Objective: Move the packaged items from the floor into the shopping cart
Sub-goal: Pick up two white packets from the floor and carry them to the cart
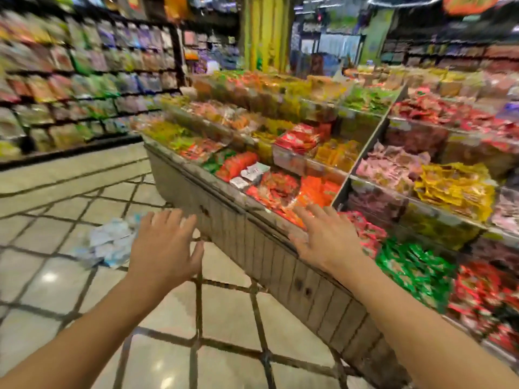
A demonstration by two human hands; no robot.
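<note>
A tiered counter (252,228) is filling the right side, its bins holding red, orange, yellow and green packets. Shelves (84,88) are lining the far left wall. On the tiled floor (56,290), a heap of pale blue-white packages (109,242) is lying just beyond the left hand (165,248). Both hands are hovering with fingers spread, holding nothing; the right hand (325,237) is reaching over the counter's edge. Blur is making all labels unreadable.

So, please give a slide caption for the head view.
Two open hands reach toward white packages on the floor.
</note>
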